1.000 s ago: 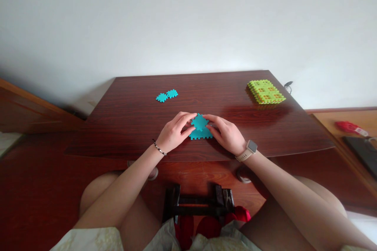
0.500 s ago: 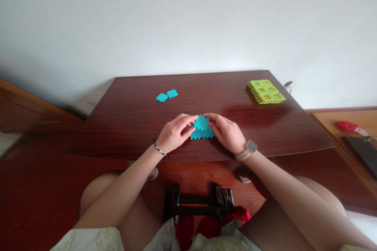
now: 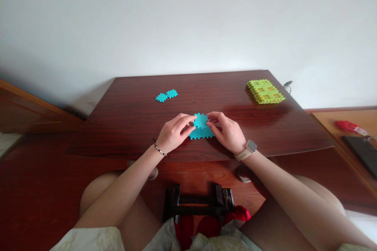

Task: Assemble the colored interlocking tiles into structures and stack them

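Between my left hand (image 3: 173, 133) and my right hand (image 3: 226, 133) is a small turquoise interlocking plastic tile (image 3: 200, 120), pinched at its sides by the fingertips of both hands. Just below it, a larger turquoise tile (image 3: 202, 133) lies flat on the table, partly under my fingers and partly overlapped by the small tile. Whether the two tiles are joined is hidden. Two more small turquoise tiles (image 3: 166, 95) lie side by side further up the table, and a stack of lime-green tiles (image 3: 265, 91) sits at the far right.
The hands work on a dark reddish wood table (image 3: 132, 125). A black cable (image 3: 288, 84) shows behind its far right corner. On a lighter surface to the right lie a red object (image 3: 348, 126) and a dark flat device (image 3: 363, 153). A dark wooden rack (image 3: 197, 206) sits below, between my knees.
The small tile has turned from a diamond angle to a squarer one. It dipped towards the larger tile and rose slightly again. My right fingers have shifted to its upper right side.
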